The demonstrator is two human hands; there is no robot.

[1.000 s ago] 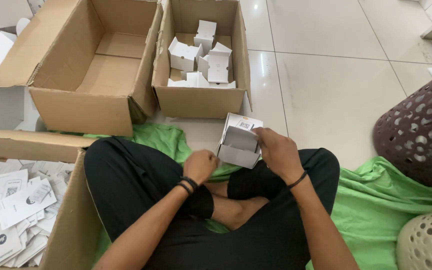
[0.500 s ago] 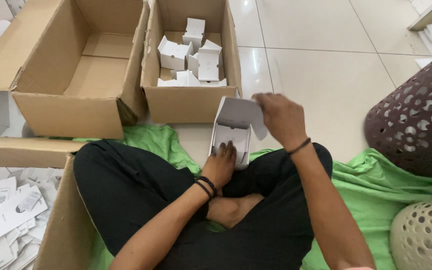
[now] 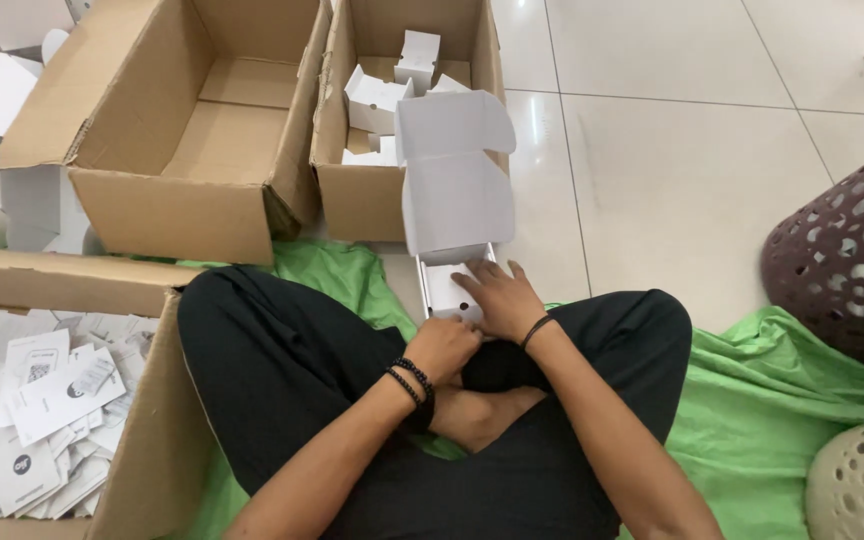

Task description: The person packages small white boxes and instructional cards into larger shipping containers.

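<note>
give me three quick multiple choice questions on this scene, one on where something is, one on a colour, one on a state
1. Where do the leaflets lie?
A. in the cardboard box at the person's left
B. on the tiled floor by the baskets
C. in the person's lap

2. What colour is the cloth under the person?
A. blue
B. green
C. red

3. How is the small white box under the hands?
A. taped shut
B. crushed flat
C. open, lid standing up

Answers:
1 A, the papers fill the box at lower left.
2 B, the sheet spread on the floor is bright green.
3 C, the lid rises while the right hand presses inside the tray and the left hand rests at its near edge.
</note>
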